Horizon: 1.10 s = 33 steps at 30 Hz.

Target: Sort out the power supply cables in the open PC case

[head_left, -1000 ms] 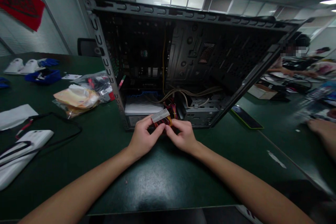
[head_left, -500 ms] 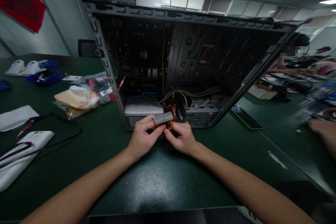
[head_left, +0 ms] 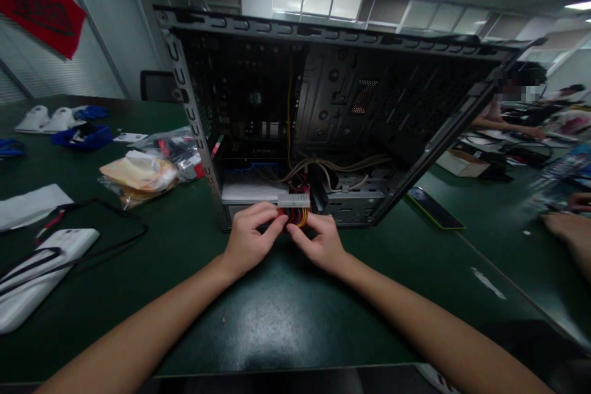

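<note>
An open black computer case [head_left: 351, 37] stands on the green table [head_left: 277, 320] with its inside facing me. A white multi-pin power connector [head_left: 293, 201] on a bundle of red, yellow and black wires [head_left: 295, 217] sticks out at the case's front bottom edge. My left hand [head_left: 249, 240] pinches the wires just under the connector from the left. My right hand [head_left: 321, 241] pinches the same bundle from the right. Both hands' fingers are closed on the wires. More beige and yellow cables [head_left: 323, 166] run inside the case.
Plastic bags of parts [head_left: 138, 175] lie left of the case. A white device with a black cable [head_left: 41, 265] sits at the near left, with white paper [head_left: 28, 204] behind it. A dark tablet [head_left: 434, 208] lies right of the case. Another person's hand [head_left: 566, 228] rests at far right.
The connector has shifted slightly right and turned level, from tilted to horizontal, between my fingers. My hands stay at the case's front edge.
</note>
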Each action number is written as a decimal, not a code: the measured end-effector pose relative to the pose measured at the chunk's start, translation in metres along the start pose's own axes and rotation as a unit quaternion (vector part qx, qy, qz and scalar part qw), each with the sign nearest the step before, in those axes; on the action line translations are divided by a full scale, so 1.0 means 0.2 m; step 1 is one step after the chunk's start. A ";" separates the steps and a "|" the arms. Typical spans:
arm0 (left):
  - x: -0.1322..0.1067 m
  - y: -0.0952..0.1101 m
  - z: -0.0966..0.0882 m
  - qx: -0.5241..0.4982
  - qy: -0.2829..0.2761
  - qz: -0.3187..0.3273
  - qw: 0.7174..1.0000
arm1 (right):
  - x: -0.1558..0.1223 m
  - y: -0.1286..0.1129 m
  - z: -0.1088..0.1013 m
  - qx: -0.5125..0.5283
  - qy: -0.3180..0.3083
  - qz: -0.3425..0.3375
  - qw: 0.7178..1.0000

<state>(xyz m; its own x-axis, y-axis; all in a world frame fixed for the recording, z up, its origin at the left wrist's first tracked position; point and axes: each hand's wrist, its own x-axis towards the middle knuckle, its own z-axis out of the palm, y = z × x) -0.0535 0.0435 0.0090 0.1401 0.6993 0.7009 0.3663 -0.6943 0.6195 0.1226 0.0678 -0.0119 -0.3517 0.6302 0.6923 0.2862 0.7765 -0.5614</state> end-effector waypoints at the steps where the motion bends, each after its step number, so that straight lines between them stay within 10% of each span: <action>1: 0.00 0.00 0.00 0.004 -0.004 0.008 1.000 | 0.00 0.00 0.00 -0.009 0.005 -0.013 1.000; 19: 0.00 0.02 0.02 -0.005 -0.022 -0.046 0.999 | 0.01 -0.02 -0.03 0.068 -0.023 0.001 0.997; 33: -0.01 0.03 0.01 -0.036 0.014 -0.094 0.995 | 0.01 -0.06 -0.02 0.216 -0.040 0.142 0.965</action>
<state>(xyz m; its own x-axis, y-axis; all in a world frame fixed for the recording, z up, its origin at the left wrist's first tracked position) -0.0501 0.0384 0.0116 0.0498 0.8133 0.5798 0.3172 -0.5633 0.7629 0.1230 0.0603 -0.0019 -0.3857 0.8029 0.4545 -0.0104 0.4888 -0.8723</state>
